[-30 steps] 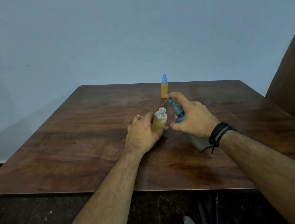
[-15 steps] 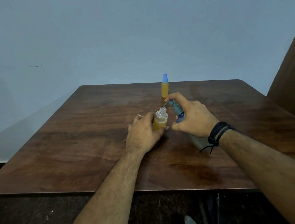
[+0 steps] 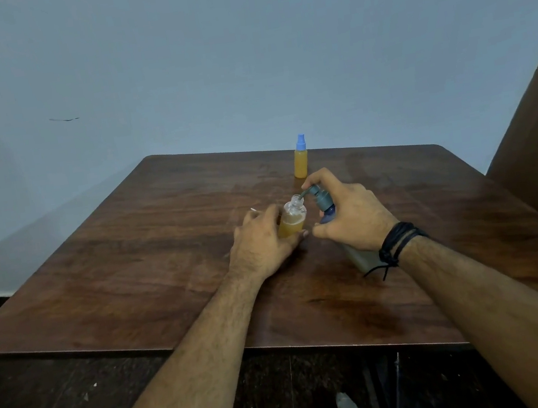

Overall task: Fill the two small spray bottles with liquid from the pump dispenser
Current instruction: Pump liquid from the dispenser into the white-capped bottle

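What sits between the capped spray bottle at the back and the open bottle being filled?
Only bare wooden table, head view: capped orange bottle, open bottle.

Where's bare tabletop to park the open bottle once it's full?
Free: the whole left side of the table, left of the left hand; also the right side past the right hand. Crowded: the middle, where both hands hold the open bottle and pump dispenser, with the capped spray bottle just behind.

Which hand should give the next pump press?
Right. The right hand already grips the dispenser, a finger on its head, spout over the open bottle, which the left hand steadies.
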